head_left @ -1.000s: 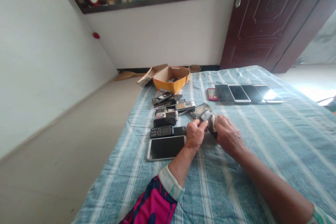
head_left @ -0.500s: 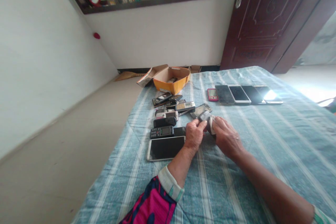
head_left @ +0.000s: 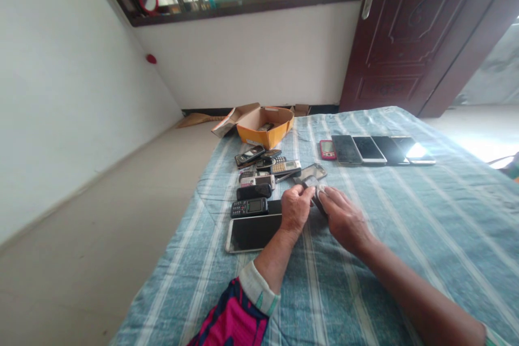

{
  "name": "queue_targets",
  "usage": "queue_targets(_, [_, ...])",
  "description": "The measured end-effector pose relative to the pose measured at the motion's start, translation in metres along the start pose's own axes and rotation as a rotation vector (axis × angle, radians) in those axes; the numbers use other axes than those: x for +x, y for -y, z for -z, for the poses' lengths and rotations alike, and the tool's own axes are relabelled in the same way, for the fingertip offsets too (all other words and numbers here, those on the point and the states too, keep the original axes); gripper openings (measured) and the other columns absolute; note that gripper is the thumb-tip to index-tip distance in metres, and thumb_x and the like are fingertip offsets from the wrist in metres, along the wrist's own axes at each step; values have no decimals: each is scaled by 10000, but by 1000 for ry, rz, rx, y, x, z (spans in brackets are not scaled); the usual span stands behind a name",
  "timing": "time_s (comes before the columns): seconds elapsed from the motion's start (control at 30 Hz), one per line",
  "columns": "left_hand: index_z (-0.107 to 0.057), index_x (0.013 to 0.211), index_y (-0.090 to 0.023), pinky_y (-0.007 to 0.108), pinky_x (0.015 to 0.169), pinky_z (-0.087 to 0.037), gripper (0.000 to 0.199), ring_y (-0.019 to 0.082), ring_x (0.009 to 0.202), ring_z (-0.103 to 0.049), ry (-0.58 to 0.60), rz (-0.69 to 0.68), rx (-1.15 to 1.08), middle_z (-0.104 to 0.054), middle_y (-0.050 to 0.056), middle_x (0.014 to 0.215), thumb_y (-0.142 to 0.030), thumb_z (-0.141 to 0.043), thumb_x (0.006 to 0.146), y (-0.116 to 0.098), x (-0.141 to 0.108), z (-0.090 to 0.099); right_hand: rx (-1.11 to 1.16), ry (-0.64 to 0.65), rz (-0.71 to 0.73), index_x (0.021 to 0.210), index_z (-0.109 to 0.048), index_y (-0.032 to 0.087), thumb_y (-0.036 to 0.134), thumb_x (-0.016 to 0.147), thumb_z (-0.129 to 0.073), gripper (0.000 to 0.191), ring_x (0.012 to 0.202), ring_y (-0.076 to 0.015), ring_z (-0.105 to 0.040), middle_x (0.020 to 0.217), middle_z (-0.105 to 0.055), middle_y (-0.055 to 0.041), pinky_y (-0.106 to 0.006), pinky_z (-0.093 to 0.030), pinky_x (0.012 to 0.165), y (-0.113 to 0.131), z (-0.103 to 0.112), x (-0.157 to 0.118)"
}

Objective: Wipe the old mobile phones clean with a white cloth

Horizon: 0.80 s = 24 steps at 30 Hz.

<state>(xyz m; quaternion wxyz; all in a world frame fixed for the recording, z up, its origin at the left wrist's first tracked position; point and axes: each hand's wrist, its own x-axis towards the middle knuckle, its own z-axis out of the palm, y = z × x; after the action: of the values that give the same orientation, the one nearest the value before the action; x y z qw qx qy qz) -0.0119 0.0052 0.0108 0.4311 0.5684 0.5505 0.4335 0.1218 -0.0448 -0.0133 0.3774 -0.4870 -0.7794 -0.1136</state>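
My left hand (head_left: 297,208) grips the near left side of a small dark phone (head_left: 311,181), thumb on top. My right hand (head_left: 344,217) presses a small white cloth or tissue (head_left: 320,189) on the same phone, which its fingers partly cover. Just beyond the hands lies a phone with a pale, silvery face (head_left: 315,172). Left of my left hand are a large white-framed phone (head_left: 253,233), partly hidden by that hand, a black keypad phone (head_left: 249,207) and a black phone (head_left: 254,191). Several more keypad phones (head_left: 285,167) lie behind them in a loose heap.
An open yellow box (head_left: 265,137) with a phone inside stands at the far left of the striped cloth (head_left: 381,227). At the far right a small red phone (head_left: 327,150) and several large phones (head_left: 368,150) lie in a row. Beyond is a dark red door (head_left: 389,38).
Both hands and the dark phone have shifted slightly left. My right hand with the white cloth has moved up along the phone, closer to my left thumb. The view has tilted a little.
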Motion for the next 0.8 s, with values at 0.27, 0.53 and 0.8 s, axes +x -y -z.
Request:
queue_targets(0.27, [-427,442,-194,222,490,-278,366,89,479,-366,-51,28,73,-358,-70,431,-368,-588,721,-2,3,3,88,-64,164,1212,-590,94,43,912,-386,366,1223,-270,-508,1217,-598,-177,-424,-498,974,22,9,2])
queue_targets(0.53, [-449,454,-192,229,495,-291,362,94,493,-377,-36,67,109,-375,-67,453,-370,-586,737,2,7,2,-192,65,175,1188,-623,65,73,929,-337,387,1249,-343,-464,1274,-558,-217,-440,-517,889,33,10,2])
queue_targets(0.8, [-429,439,-191,244,544,-281,365,99,517,-388,-29,28,224,-377,-69,443,-292,-591,750,-1,4,1,-351,108,92,1171,-647,85,51,892,-345,412,1175,-373,-515,1260,-553,-243,-464,-522,825,36,3,-3])
